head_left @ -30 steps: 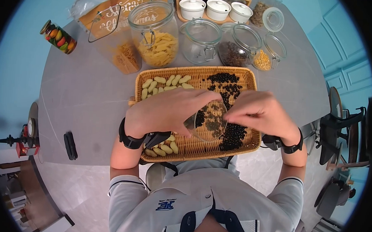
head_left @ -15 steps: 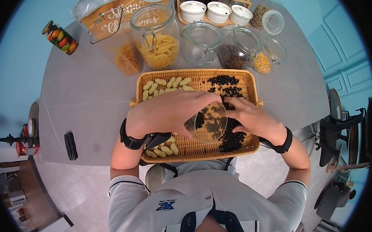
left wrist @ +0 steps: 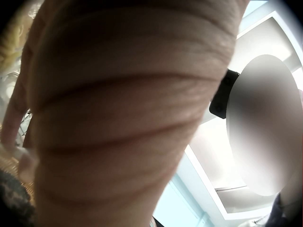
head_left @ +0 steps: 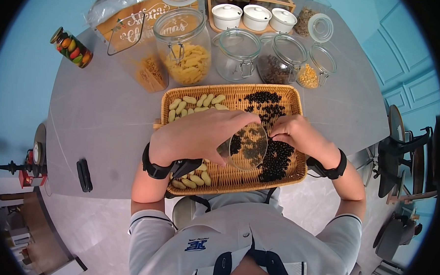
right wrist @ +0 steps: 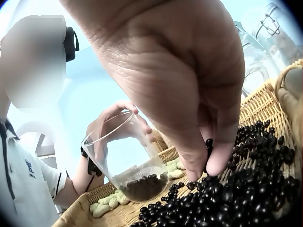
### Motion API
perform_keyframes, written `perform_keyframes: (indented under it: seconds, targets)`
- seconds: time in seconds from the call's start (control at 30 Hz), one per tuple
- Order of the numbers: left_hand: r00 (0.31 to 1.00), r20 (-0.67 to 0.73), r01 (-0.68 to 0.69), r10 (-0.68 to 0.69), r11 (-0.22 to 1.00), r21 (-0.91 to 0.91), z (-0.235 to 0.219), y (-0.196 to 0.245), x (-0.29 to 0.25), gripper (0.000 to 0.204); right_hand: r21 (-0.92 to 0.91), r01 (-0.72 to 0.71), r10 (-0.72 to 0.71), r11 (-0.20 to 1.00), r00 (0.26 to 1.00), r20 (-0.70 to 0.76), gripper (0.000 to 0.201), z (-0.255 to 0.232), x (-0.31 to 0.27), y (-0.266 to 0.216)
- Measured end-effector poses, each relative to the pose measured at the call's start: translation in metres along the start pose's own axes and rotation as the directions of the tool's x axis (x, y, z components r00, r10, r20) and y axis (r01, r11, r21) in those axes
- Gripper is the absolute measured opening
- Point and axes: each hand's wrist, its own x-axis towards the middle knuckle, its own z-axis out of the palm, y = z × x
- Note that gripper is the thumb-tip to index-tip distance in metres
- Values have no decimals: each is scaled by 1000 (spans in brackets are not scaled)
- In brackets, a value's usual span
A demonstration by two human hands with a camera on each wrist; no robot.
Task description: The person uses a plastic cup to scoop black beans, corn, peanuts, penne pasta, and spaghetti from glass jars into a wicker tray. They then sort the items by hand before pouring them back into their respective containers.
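Note:
My left hand (head_left: pixel 195 134) grips a clear glass (head_left: pixel 249 151), its mouth tilted toward the right hand. A small heap of black beans lies at the bottom of the glass, plain in the right wrist view. Over the right half of a wicker tray (head_left: pixel 227 186), my right hand (head_left: pixel 301 133) points its fingers down into the loose black beans (right wrist: pixel 227 198). Thumb and fingertips (right wrist: pixel 218 163) pinch black beans between them, just above the pile. Pale unshelled peanuts (head_left: pixel 191 179) lie on the tray's left side, partly hidden beneath the left forearm.
Behind the tray stand a pasta jar (head_left: pixel 186 62), an empty glass jar (head_left: pixel 237 57), a jar of dark pieces (head_left: pixel 279 64) and a small corn jar (head_left: pixel 311 75). White lidded pots (head_left: pixel 257 18) are farther back. A black case (head_left: pixel 84 175) lies at left.
My right hand has gone from beside the glass's mouth down to the beans, its fingers spreading and then closing together on some. The left hand and the glass have hardly moved.

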Motion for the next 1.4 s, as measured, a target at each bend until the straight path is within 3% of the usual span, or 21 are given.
perform_keyframes:
  seconds: [0.13, 0.23, 0.33, 0.47, 0.6, 0.9, 1.3, 1.4]
  targets:
    - [1000, -4, 0, 0, 1000, -1, 1, -1, 0, 96, 155, -65, 69, 986, 997, -26, 13, -20, 5, -13]
    - [1000, -3, -5, 5, 1000, -1, 2, -3, 0, 96, 421, -225, 217, 879, 974, 67, 14, -40, 7, -38]
    - [1000, 3, -5, 5, 1000, 1, 1, -2, 1, 97, 488, -180, 152, 854, 984, 98, 14, -50, 9, -61]
    - [1000, -8, -9, 9, 1000, 7, 3, -3, 0, 98, 376, 133, -154, 917, 988, 27, 14, -40, 18, -75]
    - [1000, 8, 19, -19, 1000, 4, 0, -1, 0, 99, 277, 222, -230, 935, 973, -4, 14, -25, 27, -82]
    - [1000, -1, 13, -13, 1000, -6, 1, -2, 0, 98, 139, 301, -315, 943, 945, 85, 20, -13, 30, -80]
    - [1000, 1, -6, 6, 1000, -10, 1, -1, 2, 95, 63, 291, -298, 955, 933, 203, 24, -15, 27, -85]
    - [1000, -2, -8, 8, 1000, -16, 1, -1, 2, 96, 76, 328, -336, 942, 929, 154, 16, -16, 26, -86]
